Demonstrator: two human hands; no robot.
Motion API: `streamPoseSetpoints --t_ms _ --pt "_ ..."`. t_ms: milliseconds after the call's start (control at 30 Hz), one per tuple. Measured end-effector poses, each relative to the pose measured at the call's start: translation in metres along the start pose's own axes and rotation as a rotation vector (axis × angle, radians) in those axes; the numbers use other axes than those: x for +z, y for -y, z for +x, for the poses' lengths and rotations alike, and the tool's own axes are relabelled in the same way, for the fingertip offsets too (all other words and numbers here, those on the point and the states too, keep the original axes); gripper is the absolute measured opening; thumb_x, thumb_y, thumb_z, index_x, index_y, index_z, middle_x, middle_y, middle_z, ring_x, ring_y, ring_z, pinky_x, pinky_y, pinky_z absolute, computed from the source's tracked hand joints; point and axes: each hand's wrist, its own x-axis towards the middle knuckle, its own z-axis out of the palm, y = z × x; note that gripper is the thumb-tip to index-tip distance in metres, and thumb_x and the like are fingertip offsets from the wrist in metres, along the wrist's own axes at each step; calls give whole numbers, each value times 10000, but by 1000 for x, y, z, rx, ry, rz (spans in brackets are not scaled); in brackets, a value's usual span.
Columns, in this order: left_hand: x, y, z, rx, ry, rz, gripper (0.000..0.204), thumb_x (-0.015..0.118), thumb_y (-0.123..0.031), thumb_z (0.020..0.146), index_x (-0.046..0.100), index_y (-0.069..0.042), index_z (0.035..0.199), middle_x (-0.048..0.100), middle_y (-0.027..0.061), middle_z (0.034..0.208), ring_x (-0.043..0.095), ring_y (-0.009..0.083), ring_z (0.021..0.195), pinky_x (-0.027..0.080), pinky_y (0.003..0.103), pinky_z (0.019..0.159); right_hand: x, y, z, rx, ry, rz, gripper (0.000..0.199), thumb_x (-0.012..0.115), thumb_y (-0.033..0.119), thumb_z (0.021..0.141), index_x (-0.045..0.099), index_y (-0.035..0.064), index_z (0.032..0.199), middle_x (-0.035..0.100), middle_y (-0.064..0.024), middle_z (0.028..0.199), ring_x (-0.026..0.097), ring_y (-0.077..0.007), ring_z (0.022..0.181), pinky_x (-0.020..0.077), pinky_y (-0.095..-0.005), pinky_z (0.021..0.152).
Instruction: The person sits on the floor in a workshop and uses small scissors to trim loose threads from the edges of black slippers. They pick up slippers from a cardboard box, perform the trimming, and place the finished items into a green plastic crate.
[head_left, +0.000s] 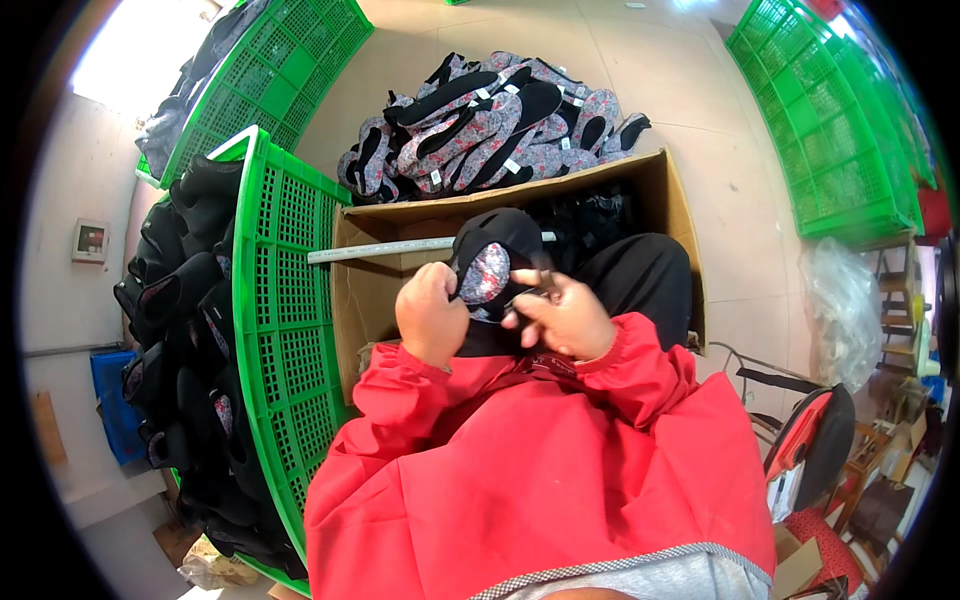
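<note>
Item: one black slipper [500,228] with grey-and-red patterned lining, held above the open cardboard box [662,200].
Left hand [433,312]: at the slipper's 8 o'clock, fingers curled closed, pinching its edge.
Right hand [568,312]: at 4 o'clock, fingers bent around a small dark tool [546,284], kind blurred; fingertips close to the slipper, contact cannot be told.
Surroundings: heap of patterned slippers [480,140], 12 o'clock; green crate [290,345], between 8 and 9 o'clock, beside black slippers [190,330].
</note>
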Motion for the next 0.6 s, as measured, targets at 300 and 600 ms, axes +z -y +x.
streamPoseSetpoints --t_ms 300,600 --pt "-29 25 19 -107 344 -185 198 539 105 569 462 -16 704 449 115 640 448 307 587 349 389 540 -17 -29 17 -355 -129 -520 470 796 259 763 557 45 1106 603 -70 967 580 -146 850 475 -302 756" --pt "-50 -15 1 320 420 247 566 596 4 686 607 -126 1237 589 113 984 591 303 879 505 388 786 -9 -62 22 -374 -314 -616 243 721 87 769 523 23 894 567 -99 756 560 -194 704 450 -318 677"
